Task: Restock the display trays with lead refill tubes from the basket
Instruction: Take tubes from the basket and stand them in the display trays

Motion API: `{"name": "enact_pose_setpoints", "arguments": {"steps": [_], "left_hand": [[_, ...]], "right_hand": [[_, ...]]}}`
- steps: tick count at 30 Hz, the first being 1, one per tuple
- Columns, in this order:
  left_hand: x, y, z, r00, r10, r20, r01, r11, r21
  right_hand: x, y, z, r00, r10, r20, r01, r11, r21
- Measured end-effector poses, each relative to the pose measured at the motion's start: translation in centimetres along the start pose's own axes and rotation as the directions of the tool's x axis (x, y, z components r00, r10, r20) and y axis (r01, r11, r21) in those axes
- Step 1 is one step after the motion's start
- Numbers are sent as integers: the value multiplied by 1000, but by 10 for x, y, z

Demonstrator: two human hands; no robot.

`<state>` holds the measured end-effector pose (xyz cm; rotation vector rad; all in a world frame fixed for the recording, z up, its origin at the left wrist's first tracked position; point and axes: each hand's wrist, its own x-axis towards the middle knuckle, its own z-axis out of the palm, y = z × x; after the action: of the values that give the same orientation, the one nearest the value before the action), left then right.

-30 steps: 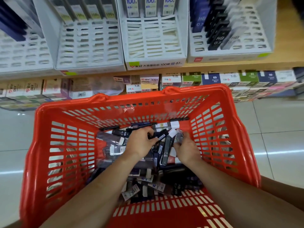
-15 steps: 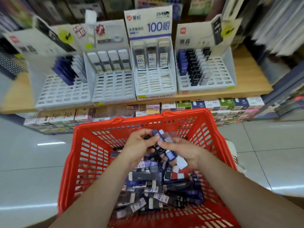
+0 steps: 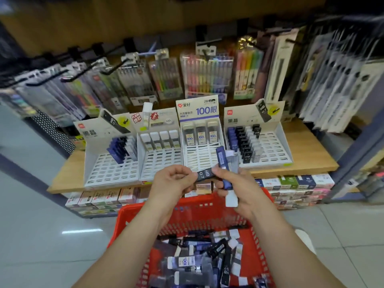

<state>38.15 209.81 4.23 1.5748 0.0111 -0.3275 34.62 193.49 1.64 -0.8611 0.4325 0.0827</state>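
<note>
- The left hand (image 3: 172,182) has its grip pressed together, thumb and forefinger pinching the left end of a black tube (image 3: 204,174) marked HB 0.7.
- That black tube lies nearly level between the two hands, and its right end meets the fingertips of the right hand (image 3: 242,190).
- The right hand's grip is curled round a small bunch of tubes: a blue tube (image 3: 222,161) and a clear tube (image 3: 233,162) stick up side by side above the fingers, and a white cap (image 3: 231,199) pokes out below the palm.
- Both hands are raised above the far rim of the red basket (image 3: 199,215), in front of the trays.
- Inside the basket lies a loose heap of refill tubes (image 3: 199,258), black, blue and clear, pointing every way.
- Beyond the hands, four white display trays stand in a row on a wooden shelf (image 3: 311,163).
- The left tray (image 3: 108,173) has blue and clear tubes at its back only.
- The second tray (image 3: 160,165) has one back row of white-capped tubes.
- The third tray (image 3: 197,157), under a "100" card, has three tubes at the back.
- The right tray (image 3: 274,148) has blue, black and clear columns in its left half.
- Hanging pen packs (image 3: 205,73) fill the hooks above, and small boxes (image 3: 291,183) are stacked under the shelf.
</note>
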Motion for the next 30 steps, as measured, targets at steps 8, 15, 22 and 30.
{"name": "enact_pose_setpoints", "arguments": {"steps": [8, 15, 22, 30], "left_hand": [[5, 19, 29, 969, 94, 228, -178, 906, 385], [33, 36, 52, 984, 159, 81, -171, 970, 173], [70, 53, 65, 983, 77, 167, -114, 967, 228], [118, 70, 112, 961, 224, 165, -271, 886, 377]], "right_hand": [[15, -3, 15, 987, -147, -69, 133, 975, -177], [10, -30, -23, 993, -70, 99, 100, 936, -337], [17, -41, -42, 978, -208, -10, 206, 973, -103], [16, -61, -74, 937, -178, -300, 283, 889, 359]]}}
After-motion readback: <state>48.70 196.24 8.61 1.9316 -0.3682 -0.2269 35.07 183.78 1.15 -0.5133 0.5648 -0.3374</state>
